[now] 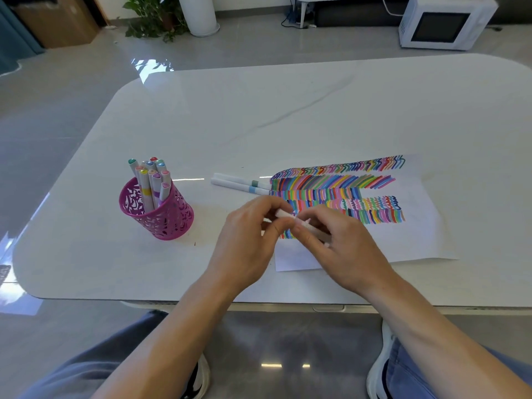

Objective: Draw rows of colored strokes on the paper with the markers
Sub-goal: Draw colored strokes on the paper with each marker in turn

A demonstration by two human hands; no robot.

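Observation:
A white sheet of paper [414, 237] lies on the table with several rows of colored strokes across its upper part. Over its left edge both hands hold one white marker [283, 214]. My left hand [250, 240] pinches the marker's left end between thumb and fingers. My right hand [339, 243] grips the marker's barrel, which runs under its fingers. Whether the cap is on or off is hidden by the fingers.
A pink lattice cup [161, 214] holding several markers stands to the left. Two white markers [239, 182] lie side by side on the white table [259, 116] just left of the paper's top. A microwave [443, 23] and a plant [152, 18] sit on the floor beyond.

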